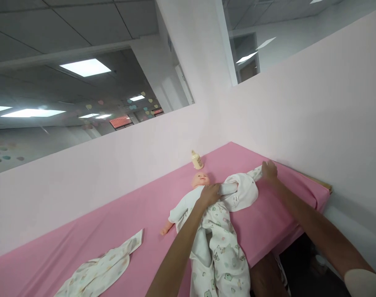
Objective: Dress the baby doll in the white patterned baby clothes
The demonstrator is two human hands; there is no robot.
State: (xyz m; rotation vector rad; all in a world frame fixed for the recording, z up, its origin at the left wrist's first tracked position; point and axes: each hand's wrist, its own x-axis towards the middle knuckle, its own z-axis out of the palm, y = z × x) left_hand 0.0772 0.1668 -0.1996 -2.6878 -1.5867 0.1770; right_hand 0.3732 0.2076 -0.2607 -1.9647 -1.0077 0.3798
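A baby doll (200,180) lies on its back on a pink-covered table (138,210), dressed in a white patterned garment (220,243). My left hand (210,194) rests closed on the doll's chest and shoulder, gripping the white cloth there. My right hand (269,170) reaches further right and pinches the end of the garment's white sleeve (252,175), which is stretched out sideways from the doll. The doll's other arm (172,220) sticks out to the left with its hand bare.
A small cream baby bottle (197,160) stands by the wall behind the doll's head. Another patterned garment (98,270) lies flat at the front left of the table. Pink walls close off the back and right. The table's right end (325,189) is near.
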